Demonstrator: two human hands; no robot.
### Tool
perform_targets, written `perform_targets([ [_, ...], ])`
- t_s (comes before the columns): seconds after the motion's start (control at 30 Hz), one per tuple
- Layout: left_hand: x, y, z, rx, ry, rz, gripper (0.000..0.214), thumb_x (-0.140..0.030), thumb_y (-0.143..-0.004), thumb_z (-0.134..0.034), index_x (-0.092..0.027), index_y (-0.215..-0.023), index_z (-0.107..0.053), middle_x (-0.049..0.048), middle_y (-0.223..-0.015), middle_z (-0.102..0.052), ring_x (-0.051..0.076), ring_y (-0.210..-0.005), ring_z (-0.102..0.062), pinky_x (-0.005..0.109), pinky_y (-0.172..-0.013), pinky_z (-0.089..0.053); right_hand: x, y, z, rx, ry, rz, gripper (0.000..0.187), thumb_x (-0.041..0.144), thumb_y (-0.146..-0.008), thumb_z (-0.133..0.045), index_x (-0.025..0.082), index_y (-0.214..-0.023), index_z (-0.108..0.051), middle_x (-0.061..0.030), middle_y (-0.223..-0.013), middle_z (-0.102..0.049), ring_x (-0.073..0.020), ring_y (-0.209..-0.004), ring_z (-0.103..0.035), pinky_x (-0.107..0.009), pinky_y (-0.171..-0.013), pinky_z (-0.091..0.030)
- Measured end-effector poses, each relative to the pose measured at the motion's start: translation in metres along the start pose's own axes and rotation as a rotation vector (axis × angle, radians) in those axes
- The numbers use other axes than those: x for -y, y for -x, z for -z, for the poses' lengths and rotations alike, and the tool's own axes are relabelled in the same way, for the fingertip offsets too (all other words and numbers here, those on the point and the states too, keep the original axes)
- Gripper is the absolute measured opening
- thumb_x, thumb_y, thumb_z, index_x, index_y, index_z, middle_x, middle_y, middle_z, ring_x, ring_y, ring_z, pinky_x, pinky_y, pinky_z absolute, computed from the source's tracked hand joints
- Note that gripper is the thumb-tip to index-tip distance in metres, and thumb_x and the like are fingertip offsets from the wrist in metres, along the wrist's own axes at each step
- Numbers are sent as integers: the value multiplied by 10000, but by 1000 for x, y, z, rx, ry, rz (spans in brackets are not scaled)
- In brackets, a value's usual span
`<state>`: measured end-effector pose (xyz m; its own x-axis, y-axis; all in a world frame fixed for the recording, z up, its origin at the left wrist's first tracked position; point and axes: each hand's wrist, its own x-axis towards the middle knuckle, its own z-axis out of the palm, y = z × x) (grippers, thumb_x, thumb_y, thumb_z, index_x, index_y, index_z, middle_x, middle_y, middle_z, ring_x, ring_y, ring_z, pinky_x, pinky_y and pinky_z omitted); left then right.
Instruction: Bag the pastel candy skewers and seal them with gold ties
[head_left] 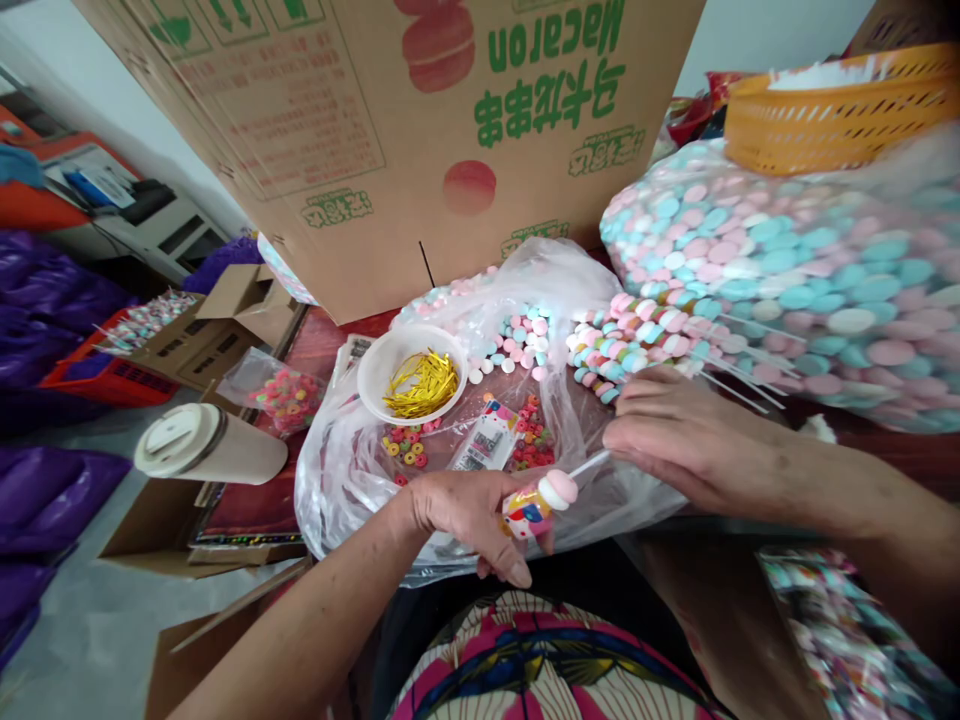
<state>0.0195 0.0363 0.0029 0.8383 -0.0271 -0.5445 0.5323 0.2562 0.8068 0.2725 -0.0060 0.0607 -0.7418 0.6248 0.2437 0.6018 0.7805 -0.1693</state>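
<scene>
My left hand (469, 520) is closed around a small printed wrapper bag (525, 512) with a pink marshmallow (559, 489) poking out of its top. My right hand (679, 440) pinches the thin white stick (589, 465) that runs into that marshmallow. Just beyond my right hand lies a heap of marshmallow skewers (637, 335) in pink, blue and white. A white bowl (375, 380) holds gold twist ties (422, 384). Colourful ring candies (531, 440) and a labelled packet (486, 440) lie on clear plastic sheeting (337, 480).
A big "Macaron" cardboard box (420, 130) stands behind. A large clear bag of marshmallows (810, 280) fills the right, under an orange basket (832, 120). A lidded paper cup (206, 448) lies on its side at left, near open cartons (225, 320) and purple bags (45, 490).
</scene>
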Motion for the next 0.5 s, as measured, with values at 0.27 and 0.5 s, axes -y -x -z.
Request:
perform_targets([
  [0.27, -12, 6, -12, -846, -593, -67, 341, -448, -710, -698, -157, -880, -651, -26, -690, -551, 127, -659, -483, 226, -594, -367, -5, 12, -10, -41, -42, -58, 248, 151, -920, -389, 181, -702, -501, -14, -660, -488, -171, -686, -432, -305, -707, -316],
  [0.5, -5, 2, -15, -357, -204, -208, 275, -285, -787, -615, -164, -1033, -589, -34, -735, -514, 97, -636, -486, 200, -579, -425, 0, 14, -6, -119, -27, -19, 223, 130, -909, -394, 179, -745, -536, -32, -695, -529, -178, -709, -451, -321, -708, -343],
])
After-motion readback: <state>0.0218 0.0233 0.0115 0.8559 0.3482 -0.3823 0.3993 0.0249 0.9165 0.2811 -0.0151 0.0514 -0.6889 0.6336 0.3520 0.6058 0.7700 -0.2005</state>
